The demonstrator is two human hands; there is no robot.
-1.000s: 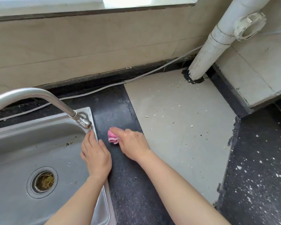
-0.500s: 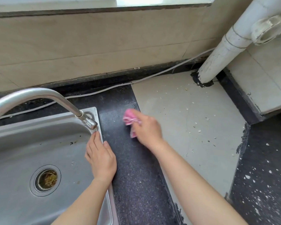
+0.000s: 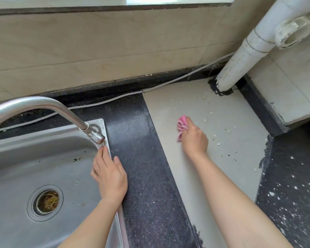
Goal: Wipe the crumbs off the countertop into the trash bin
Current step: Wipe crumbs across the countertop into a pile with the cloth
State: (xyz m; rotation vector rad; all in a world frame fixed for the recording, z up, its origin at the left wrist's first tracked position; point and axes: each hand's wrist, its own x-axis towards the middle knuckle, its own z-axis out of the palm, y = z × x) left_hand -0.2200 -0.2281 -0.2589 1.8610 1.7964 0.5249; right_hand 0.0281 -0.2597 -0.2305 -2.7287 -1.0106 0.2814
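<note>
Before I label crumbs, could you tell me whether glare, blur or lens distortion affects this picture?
Head view: the window is blown out white; wide-angle distortion slants the white pipe; crumbs near the pink cloth look sharp, while specks on the dark countertop at lower right smear.

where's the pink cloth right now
In the head view the pink cloth sits right of centre on the pale tile, gripped by the right hand, right of the sink.

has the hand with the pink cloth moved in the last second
Yes. The right hand with the pink cloth went right, away from the sink, off the dark strip onto the pale tile.
</note>
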